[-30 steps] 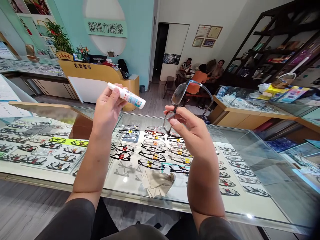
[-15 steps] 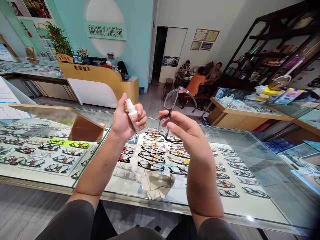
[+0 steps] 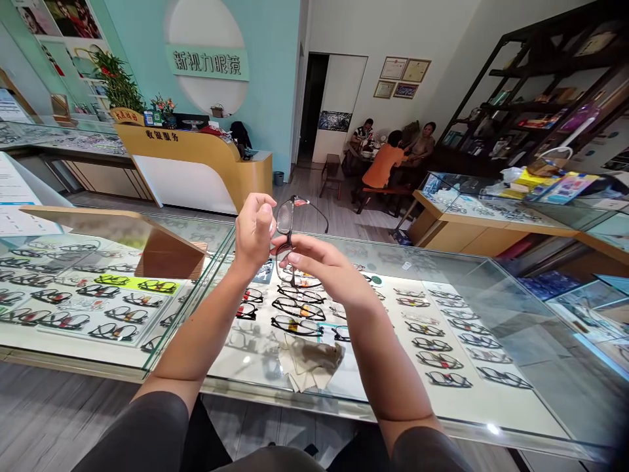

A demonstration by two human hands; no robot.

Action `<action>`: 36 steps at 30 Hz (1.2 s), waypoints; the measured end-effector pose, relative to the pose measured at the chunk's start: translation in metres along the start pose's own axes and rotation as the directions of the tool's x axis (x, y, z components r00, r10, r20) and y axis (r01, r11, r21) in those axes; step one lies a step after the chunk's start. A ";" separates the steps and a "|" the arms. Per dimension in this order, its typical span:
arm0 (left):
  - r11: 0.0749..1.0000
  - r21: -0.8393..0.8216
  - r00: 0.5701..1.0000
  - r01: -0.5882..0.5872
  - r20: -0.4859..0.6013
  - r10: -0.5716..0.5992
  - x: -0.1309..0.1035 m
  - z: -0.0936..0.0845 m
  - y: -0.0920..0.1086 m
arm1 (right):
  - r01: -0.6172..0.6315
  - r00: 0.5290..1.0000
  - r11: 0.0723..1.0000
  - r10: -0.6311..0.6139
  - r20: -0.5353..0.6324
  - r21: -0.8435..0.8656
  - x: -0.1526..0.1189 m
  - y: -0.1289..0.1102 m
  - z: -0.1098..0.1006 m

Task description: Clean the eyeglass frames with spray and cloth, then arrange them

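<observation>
- While both arms reach out over the glass counter [image 3: 442, 406], the right hand [image 3: 319, 262] holds a pair of dark-framed glasses [image 3: 285, 229] upright, one lens above the other, with the fingers pinched on the frame near its lower lens.
- One temple arm of the glasses [image 3: 314, 210] juts to the right — its tip hangs free in the air.
- Just left of the frame, the left hand [image 3: 254, 231] is raised with its fingers curled together close against the upper lens; a spray bottle would sit inside that fist, but I cannot tell, as hardly anything of it shows.
- Below the hands, a crumpled beige cloth [image 3: 309, 364] lies on the glass top, near its front edge.
- Under the glass, rows of display frames [image 3: 295, 308] lie on white trays.
- Farther left, a wooden-backed mirror [image 3: 147, 246] stands tilted on the counter.
- Across the room — well apart from the hands — people sit around a table [image 3: 388, 157], beside a yellow reception desk [image 3: 196, 157].
</observation>
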State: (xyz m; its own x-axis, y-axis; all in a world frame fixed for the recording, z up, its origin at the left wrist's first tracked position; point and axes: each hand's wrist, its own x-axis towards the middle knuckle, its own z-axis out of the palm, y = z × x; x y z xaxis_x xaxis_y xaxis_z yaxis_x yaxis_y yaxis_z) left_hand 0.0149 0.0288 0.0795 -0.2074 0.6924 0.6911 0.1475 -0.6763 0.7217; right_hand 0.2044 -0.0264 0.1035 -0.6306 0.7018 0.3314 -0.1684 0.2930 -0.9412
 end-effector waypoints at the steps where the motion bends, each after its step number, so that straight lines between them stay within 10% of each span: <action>1: 1.000 -0.009 1.000 -0.001 -0.012 0.000 0.001 0.000 0.001 | -0.008 1.000 1.000 0.008 -0.016 0.006 0.000 0.001 -0.002; 17: 0.998 0.032 0.994 -0.048 0.101 0.045 -0.004 -0.005 0.007 | 0.071 0.950 0.992 -0.035 -0.309 0.107 0.005 0.008 -0.016; 28: 0.898 0.368 0.953 0.240 0.087 -0.291 0.059 -0.081 -0.082 | 0.072 0.941 0.995 -0.048 -0.334 0.062 -0.003 -0.001 -0.021; 36: 0.568 0.771 0.915 0.288 -0.046 -0.402 0.059 -0.103 -0.116 | 0.070 0.943 0.997 -0.055 -0.329 0.035 -0.006 -0.003 -0.021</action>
State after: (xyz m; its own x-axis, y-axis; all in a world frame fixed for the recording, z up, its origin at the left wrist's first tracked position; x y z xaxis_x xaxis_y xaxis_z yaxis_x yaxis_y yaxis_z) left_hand -0.1143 0.1224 0.0326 -0.2935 0.8933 0.3405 0.7691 0.0091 0.6390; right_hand 0.2243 -0.0182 0.1058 -0.3363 0.8590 0.3861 -0.2388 0.3188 -0.9172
